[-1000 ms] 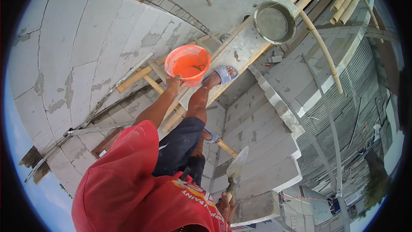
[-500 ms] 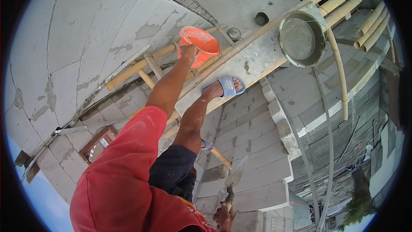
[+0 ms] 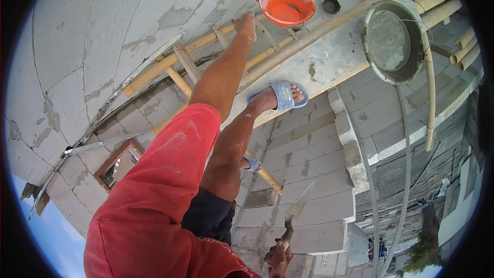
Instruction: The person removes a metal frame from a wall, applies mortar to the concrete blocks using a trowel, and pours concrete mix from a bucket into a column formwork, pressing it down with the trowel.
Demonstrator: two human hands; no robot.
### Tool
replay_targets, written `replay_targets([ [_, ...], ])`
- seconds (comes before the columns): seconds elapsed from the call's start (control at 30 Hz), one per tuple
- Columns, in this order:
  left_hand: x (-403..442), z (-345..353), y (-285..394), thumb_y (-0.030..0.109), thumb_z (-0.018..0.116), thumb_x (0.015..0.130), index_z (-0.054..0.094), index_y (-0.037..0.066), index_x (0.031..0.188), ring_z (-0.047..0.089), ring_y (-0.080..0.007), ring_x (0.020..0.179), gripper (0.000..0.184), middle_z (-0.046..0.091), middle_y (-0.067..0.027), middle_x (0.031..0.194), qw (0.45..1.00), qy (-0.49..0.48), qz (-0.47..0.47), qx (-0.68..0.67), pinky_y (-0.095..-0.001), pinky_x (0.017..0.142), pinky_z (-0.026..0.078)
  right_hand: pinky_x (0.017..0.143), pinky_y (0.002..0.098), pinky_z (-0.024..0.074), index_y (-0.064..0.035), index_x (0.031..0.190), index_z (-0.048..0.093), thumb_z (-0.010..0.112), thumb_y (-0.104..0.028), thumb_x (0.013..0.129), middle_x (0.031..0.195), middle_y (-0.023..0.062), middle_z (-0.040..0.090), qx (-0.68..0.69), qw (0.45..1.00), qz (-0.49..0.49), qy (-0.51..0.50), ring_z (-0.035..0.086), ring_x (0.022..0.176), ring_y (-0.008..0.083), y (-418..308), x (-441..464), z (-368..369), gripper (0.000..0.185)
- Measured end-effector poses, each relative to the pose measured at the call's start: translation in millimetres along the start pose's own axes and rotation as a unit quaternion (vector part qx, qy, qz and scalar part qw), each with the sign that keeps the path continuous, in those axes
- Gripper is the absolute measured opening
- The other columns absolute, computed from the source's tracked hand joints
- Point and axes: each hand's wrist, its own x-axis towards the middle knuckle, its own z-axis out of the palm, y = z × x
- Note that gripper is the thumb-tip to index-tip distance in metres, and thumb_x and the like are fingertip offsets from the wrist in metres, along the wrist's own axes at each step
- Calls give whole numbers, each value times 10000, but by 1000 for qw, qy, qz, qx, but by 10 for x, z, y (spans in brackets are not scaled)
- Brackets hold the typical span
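Note:
My left hand (image 3: 245, 24) is stretched out over the bamboo rail with its fingers loosely apart, holding nothing. Just beyond it is an orange bucket (image 3: 278, 19), apart from the hand, its inside facing me; whether it hangs in the air or rests on something I cannot tell. Low in the view my right hand (image 3: 278, 258) is closed around the handle of a pointing trowel (image 3: 299, 202), whose grey blade points up and away. My foot in a blue sandal (image 3: 284, 96) stands on the plank (image 3: 329, 59).
A large basin (image 3: 368, 36) of grey mortar sits at the plank's far end, beside bamboo poles (image 3: 437, 0). A small dark pot (image 3: 331, 5) is on the floor below. Block walls (image 3: 67, 46) rise at left, and a drop opens beside the plank.
My left hand has let go of the orange bucket, which has moved forward and away from it. The trowel is still in my right hand. The whole view has shifted slightly.

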Motion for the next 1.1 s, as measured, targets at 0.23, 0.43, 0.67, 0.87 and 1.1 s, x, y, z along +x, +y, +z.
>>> replay_targets([
  [0.23, -212, -1410, -782, 363, 765, 808, 347, 29, 1469, 413, -331, 1348, 851, 389, -170, 1510, 991, 15, -120, 57, -521, 1091, 359, 424, 281, 403, -6, 1084, 576, 682, -384, 917, 643, 25, 497, -161, 976, -142, -25, 480, 479, 131, -632, -395, 491, 427],
  [0.43, -568, -1662, -1030, 483, 622, 922, 315, 106, 1526, 365, -314, 1419, 776, 348, -132, 1576, 979, -117, -50, 162, -513, 1087, 370, 402, 275, 404, 11, 1132, 566, 681, -373, 924, 657, 32, 500, -125, 976, -179, -16, 482, 464, 131, -752, -400, 310, 452],
  [0.67, -1990, 67, 137, 612, 497, 972, 350, -56, 1468, 420, -408, 1390, 844, 382, -293, 1517, 869, -350, 276, 215, -428, 1145, 351, 405, 274, 405, 22, 1135, 575, 680, -368, 936, 642, 35, 518, -72, 984, -164, -22, 491, 459, 132, -359, -306, 72, 450],
  [0.87, -2652, 1719, 643, 767, 651, 765, 16, -76, 1557, 314, -432, 1449, 1320, 212, -326, 1578, 660, -387, 481, 428, -468, 1194, 288, 410, 274, 398, 27, 1140, 576, 625, -484, 955, 629, 26, 506, -47, 985, -160, -37, 484, 453, 131, 118, -288, 79, 545],
  [1.1, -2437, 1994, 497, 512, 698, 900, 441, 34, 1446, 540, -328, 1289, 770, 552, -165, 1398, 772, -539, 49, 334, -547, 1072, 458, 499, 269, 425, 15, 1156, 552, 630, -409, 973, 720, 54, 584, 98, 986, -110, -73, 541, 550, 141, 665, -308, 318, 469],
])
